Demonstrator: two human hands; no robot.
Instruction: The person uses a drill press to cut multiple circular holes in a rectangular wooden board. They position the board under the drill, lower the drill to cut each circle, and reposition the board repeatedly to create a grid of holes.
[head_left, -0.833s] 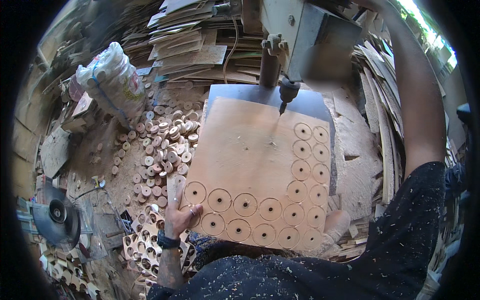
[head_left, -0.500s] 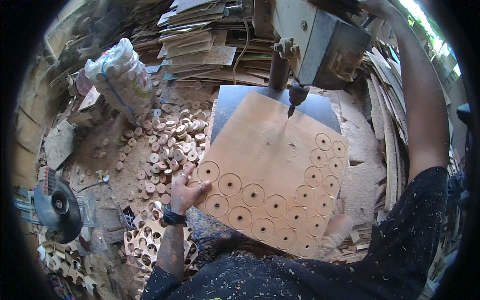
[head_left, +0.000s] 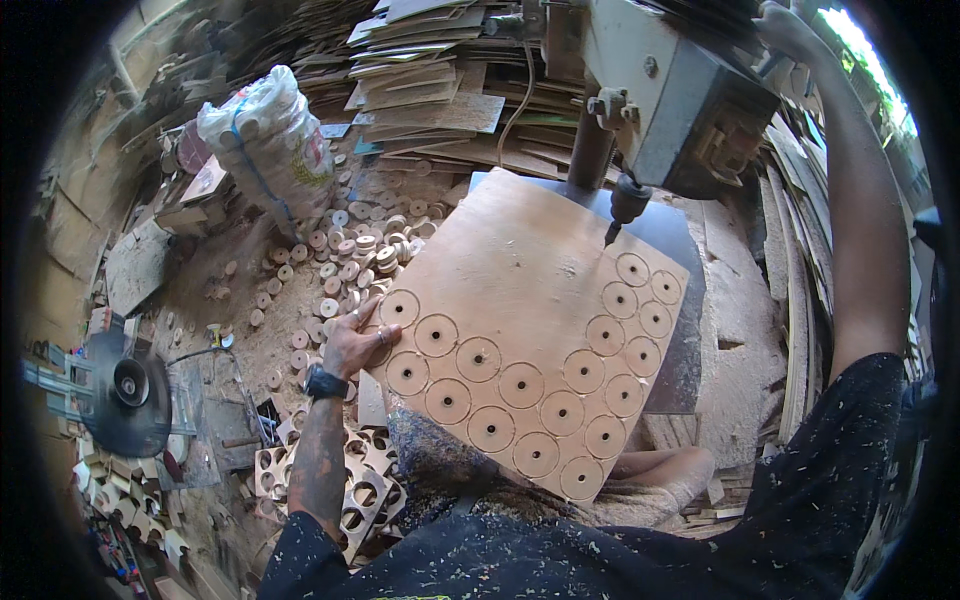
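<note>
A thin plywood board (head_left: 520, 270) lies tilted on the dark metal table (head_left: 672, 365) of a drill press (head_left: 660, 95). Rows of cut rings with a dark hole in each centre run along its near and right sides. My left hand (head_left: 355, 340) grips the board's left edge, thumb on top and the other fingers partly hidden. High at the upper right, my right hand (head_left: 790, 35) is closed round the drill press lever (head_left: 772, 66). The chuck (head_left: 629, 200) points its bit down beside the topmost ring; whether the tip touches the wood I cannot tell.
Many small wooden discs (head_left: 370, 262) are heaped left of the board. A stuffed white sack (head_left: 265, 150) stands beyond them. Sheet offcuts (head_left: 430, 90) are stacked behind, and boards lean at right. A blurred fan (head_left: 130, 385) and hole-riddled scraps (head_left: 365, 490) lie at left.
The board has slid left relative to the bit and turned slightly clockwise, with my left hand still on its edge. My right hand stays at the lever. The whole view has shifted a little.
</note>
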